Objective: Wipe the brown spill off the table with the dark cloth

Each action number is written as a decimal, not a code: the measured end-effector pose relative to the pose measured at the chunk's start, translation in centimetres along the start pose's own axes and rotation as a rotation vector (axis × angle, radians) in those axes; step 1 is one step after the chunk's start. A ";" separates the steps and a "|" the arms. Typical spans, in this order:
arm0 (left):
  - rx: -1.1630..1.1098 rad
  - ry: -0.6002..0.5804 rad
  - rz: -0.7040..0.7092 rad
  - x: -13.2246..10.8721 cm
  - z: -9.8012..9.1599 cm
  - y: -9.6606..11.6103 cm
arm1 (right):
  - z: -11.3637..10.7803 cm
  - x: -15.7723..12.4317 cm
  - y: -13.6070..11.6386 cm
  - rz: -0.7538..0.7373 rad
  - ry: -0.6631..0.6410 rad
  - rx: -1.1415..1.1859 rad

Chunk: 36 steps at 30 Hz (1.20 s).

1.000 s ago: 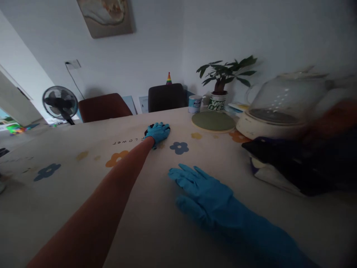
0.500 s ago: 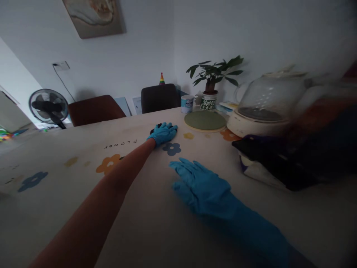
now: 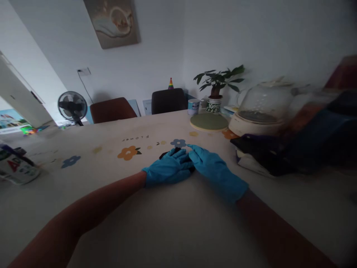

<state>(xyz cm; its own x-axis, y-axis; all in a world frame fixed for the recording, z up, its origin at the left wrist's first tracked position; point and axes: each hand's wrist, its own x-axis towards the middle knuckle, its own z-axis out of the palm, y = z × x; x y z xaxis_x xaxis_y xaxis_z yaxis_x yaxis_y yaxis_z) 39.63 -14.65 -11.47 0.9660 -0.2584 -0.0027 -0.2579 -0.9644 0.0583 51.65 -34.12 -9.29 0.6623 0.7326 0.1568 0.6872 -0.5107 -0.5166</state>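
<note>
Both my hands wear blue gloves and meet at the middle of the table (image 3: 139, 223), which is covered by a beige cloth with flower prints. My left hand (image 3: 167, 169) lies over a small dark object (image 3: 167, 153), its fingers curled on it; only the object's far edge shows. My right hand (image 3: 213, 169) rests beside it with fingers stretched out flat, its fingertips touching the left hand's fingers next to the dark object.
At the right stand a glass-domed appliance (image 3: 262, 111), a round green mat (image 3: 209, 121) and a dark bag or cloth (image 3: 264, 152). A potted plant (image 3: 216, 89) and a can (image 3: 193, 107) sit at the far edge. Two chairs and a fan (image 3: 72, 108) stand behind; a printed container (image 3: 16, 169) lies left.
My left hand has pulled back from the far side of the table toward me, dragging the dark object along. My right hand has moved in to meet it.
</note>
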 end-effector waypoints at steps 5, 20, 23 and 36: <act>0.034 0.040 0.085 -7.1 0.1 3.3 | 0.1 0.1 0.2 -0.005 -0.012 0.060; -0.199 -0.135 -0.546 -20.8 -2.2 -0.4 | 1.0 0.5 0.7 -0.048 -0.034 0.063; -0.180 -0.104 -0.686 -20.3 -3.2 -3.3 | 1.1 0.7 1.0 -0.064 -0.024 0.062; -0.085 -0.017 -1.107 -15.1 -4.4 -15.5 | 1.5 0.3 1.2 -0.033 0.004 0.054</act>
<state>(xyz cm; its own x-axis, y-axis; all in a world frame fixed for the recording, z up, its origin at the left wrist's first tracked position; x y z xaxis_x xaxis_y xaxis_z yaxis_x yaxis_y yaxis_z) 29.10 4.49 -7.98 0.6612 0.7421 -0.1098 0.7502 -0.6560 0.0836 52.29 -33.83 -11.11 0.6405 0.7471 0.1775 0.6918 -0.4610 -0.5558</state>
